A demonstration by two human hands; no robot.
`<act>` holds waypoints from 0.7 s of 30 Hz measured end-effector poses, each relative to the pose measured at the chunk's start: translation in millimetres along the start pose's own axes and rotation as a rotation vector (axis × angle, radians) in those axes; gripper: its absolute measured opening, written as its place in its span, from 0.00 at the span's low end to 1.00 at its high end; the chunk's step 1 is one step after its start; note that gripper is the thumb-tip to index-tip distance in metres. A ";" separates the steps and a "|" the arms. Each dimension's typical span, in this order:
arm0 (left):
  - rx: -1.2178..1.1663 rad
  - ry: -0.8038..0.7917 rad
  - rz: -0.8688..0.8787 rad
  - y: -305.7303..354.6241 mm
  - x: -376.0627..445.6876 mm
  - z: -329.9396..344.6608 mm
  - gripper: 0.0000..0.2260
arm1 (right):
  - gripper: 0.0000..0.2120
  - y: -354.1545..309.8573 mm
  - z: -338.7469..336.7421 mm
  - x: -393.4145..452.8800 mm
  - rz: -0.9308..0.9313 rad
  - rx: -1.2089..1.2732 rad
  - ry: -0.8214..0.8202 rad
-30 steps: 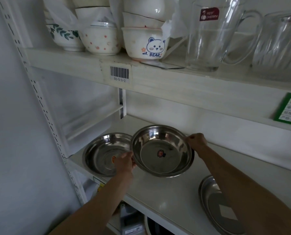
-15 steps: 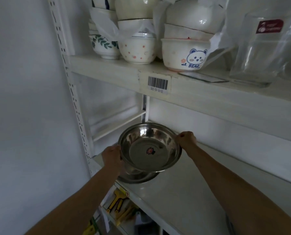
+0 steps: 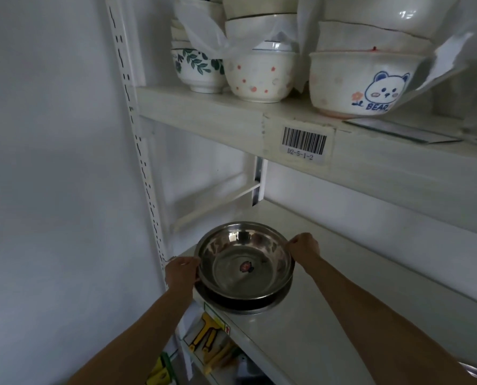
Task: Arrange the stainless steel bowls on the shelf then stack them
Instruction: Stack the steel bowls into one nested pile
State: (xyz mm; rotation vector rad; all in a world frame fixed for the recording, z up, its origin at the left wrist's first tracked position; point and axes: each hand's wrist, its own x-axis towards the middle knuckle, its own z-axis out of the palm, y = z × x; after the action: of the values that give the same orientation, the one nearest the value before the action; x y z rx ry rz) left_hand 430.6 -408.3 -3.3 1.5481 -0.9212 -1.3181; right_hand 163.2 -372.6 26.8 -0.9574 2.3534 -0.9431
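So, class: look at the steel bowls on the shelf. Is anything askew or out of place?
Yes. The upper steel bowl, gripped at its rim by the left hand and right hand, sits tilted and off-centre in the lower bowl, whose rim juts out toward the front and right. It is not nested flush.

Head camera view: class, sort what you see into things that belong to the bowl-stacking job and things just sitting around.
Part of the job:
- upper steel bowl, gripped at its rim
- lower steel bowl under it
- left hand
- right hand
- lower shelf

Just sitting around:
- bear bowl
- dotted bowl
- leaf-pattern bowl
- barcode label
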 end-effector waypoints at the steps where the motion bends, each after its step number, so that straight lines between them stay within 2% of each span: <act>1: 0.017 0.007 0.011 -2.5 1.5 -0.6 0.02 | 0.09 1.0 3.2 -0.9 0.003 -0.013 0.001; 10: 0.141 0.039 0.093 -14.7 8.3 -8.1 0.08 | 0.11 14.2 21.5 0.4 -0.012 -0.159 0.029; 21: 0.312 0.032 0.149 -18.0 13.8 -7.0 0.06 | 0.09 20.1 29.4 1.0 -0.039 -0.254 0.066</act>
State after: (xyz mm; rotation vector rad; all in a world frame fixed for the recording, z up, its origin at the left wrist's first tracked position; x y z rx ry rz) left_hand 439.7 -413.9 -24.5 1.6914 -1.2421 -1.0788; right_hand 171.3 -375.3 -7.8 -1.0862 2.5637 -0.7105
